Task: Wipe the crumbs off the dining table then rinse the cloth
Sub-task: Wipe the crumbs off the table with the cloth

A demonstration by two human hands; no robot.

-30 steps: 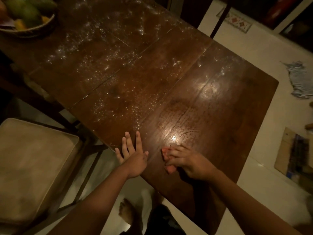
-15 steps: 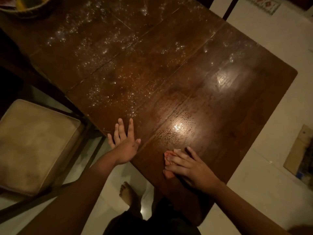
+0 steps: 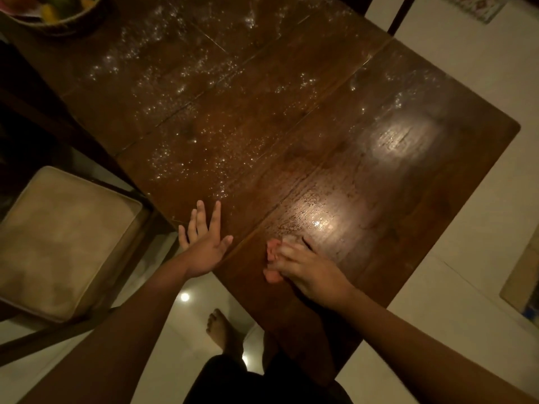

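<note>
The right hand [image 3: 306, 266] presses a pink cloth [image 3: 272, 259] flat on the bench [image 3: 379, 199], its grip closed over the cloth near the bench's front edge. The left hand [image 3: 204, 243] lies open at that edge, holding nothing. White crumbs [image 3: 189, 158] are scattered beyond the left hand.

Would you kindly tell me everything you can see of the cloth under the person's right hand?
The cloth is a small pinkish-orange piece, soft and bunched, mostly hidden beneath the right hand, whose spread fingers press it flat against the dark wooden table near the front edge. Only its left fringe shows past the fingertips. It lies on a shiny stretch with few crumbs.
</note>
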